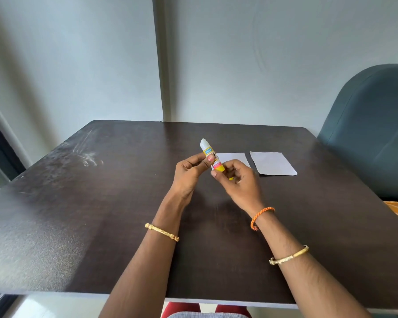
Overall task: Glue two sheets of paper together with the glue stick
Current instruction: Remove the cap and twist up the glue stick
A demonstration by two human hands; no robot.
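Observation:
A yellow and pink glue stick [210,156] with a white cap at its top is held tilted above the dark table [101,214], between both hands. My left hand [190,174] pinches its upper body with thumb and fingers. My right hand [238,180] grips its lower end. Two white sheets of paper lie flat on the table behind the hands: one sheet [234,158] is partly hidden by my right hand, the other sheet [272,163] lies just to its right, with a narrow gap between them.
A dark teal padded chair [372,125] stands at the table's right side. A grey wall rises right behind the table's far edge. Pale smudges mark the table's left part [87,157].

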